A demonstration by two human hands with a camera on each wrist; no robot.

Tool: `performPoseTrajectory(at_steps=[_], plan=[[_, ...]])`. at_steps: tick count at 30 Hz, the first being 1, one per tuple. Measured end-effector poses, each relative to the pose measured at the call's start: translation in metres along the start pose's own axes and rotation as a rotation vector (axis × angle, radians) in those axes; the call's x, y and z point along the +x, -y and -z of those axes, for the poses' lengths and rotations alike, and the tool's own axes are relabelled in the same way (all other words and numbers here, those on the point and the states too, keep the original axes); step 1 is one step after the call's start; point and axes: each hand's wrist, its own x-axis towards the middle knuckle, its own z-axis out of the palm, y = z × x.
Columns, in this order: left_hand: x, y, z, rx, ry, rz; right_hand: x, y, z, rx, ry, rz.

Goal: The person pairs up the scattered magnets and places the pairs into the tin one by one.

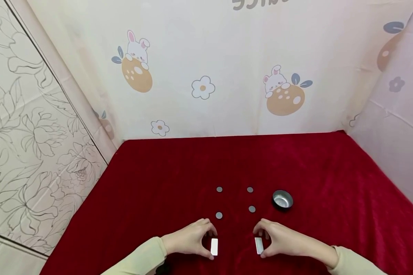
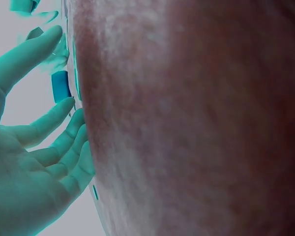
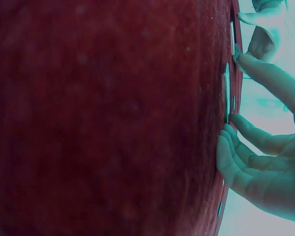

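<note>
A white rectangular piece (image 1: 214,247) lies on the red cloth beside my left hand (image 1: 190,239). The thumb is right at its near end and the fingertips just past its far end. In the left wrist view the thumb (image 2: 39,46) is raised over the cloth while the other fingers reach down to it. Mirroring this, my right hand (image 1: 285,240) curves about a second pale rectangular piece (image 1: 259,245). In the right wrist view that piece (image 3: 227,93) lies flat, with the thumb and index fingertip close to its ends.
Several small grey discs lie beyond the hands: two farther back (image 1: 219,189) (image 1: 250,190), two nearer (image 1: 219,215) (image 1: 252,209). A small round metal bowl (image 1: 282,199) stands to their right. Red cloth (image 1: 179,168) covers the table; a patterned curtain (image 1: 206,114) hangs behind.
</note>
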Motion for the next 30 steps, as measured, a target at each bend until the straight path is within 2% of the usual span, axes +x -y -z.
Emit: performPoseTrajectory(at_steps=[5, 13, 20, 24, 30], plan=[[0.001, 0.000, -0.004, 0.025, -0.002, -0.016, 0.001, 0.001, -0.004, -0.040, -0.028, -0.001], [0.005, -0.004, -0.005, 0.067, -0.007, 0.008, 0.003, 0.002, -0.008, -0.110, -0.044, -0.014], [0.008, -0.007, -0.006, 0.120, -0.014, 0.014, 0.001, 0.003, -0.012, -0.202, -0.101, 0.036], [0.009, -0.009, -0.006, 0.179, -0.009, -0.011, 0.000, 0.004, -0.014, -0.224, -0.125, 0.066], [0.015, -0.012, -0.006, 0.247, 0.011, -0.051, 0.001, 0.007, -0.013, -0.194, -0.122, 0.050]])
